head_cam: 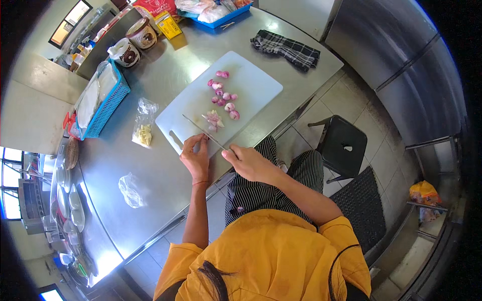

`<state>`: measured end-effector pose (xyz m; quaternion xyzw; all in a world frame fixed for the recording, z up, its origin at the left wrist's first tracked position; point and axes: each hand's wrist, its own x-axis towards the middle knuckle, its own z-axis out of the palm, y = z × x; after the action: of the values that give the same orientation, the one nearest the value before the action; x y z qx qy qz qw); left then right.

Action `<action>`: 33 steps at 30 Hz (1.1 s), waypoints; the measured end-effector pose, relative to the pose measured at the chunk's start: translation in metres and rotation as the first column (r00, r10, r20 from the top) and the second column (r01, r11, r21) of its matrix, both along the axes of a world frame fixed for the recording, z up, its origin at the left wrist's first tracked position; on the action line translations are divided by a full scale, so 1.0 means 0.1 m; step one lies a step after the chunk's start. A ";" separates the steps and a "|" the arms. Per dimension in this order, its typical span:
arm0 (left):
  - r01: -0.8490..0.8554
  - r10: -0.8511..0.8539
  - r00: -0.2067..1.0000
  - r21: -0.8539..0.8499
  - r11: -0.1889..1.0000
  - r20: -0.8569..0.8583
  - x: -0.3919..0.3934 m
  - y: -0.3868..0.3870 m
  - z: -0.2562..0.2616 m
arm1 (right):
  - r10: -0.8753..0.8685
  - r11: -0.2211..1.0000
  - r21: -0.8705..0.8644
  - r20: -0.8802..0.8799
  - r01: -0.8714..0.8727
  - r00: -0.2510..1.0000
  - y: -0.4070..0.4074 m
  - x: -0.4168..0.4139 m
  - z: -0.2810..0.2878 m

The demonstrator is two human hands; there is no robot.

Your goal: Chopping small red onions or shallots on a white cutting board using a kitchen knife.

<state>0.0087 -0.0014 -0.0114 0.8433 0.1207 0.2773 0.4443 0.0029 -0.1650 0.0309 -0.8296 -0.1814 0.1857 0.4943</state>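
Observation:
My right hand grips a kitchen knife by its handle, the blade pointing up and left across the near edge of a white plastic cutting board. Close against the blade, my left hand has its thumb and fingers pinched together; whatever may be between them is hidden. A small pile of sliced shallot lies on the board just past the blade. Farther up the board are several peeled whole shallots, pink to purple, loosely scattered.
On the steel table lie a plastic bag of pale chopped pieces, a crumpled clear bag and a checked cloth. A blue basket, tubs and a blue tray stand farther off. A black stool is at right.

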 end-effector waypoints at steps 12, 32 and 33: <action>-0.008 0.008 1.000 0.003 1.000 -0.010 0.01 0.02 -0.05 | -0.027 0.997 -0.078 -0.005 0.027 1.000 0.23 0.11 -0.13; 0.002 -0.002 1.000 0.039 0.999 0.002 0.01 0.03 -0.06 | -0.044 0.979 -0.200 0.010 0.045 0.999 0.39 0.22 -0.17; 0.006 -0.005 1.000 0.037 0.999 -0.004 0.01 0.04 -0.07 | -0.054 0.983 -0.176 0.019 0.057 0.998 0.44 0.25 -0.20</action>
<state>0.0094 0.0030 -0.0188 0.8524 0.1141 0.2764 0.4290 0.0284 -0.1214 0.0106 -0.8762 -0.1447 0.1813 0.4225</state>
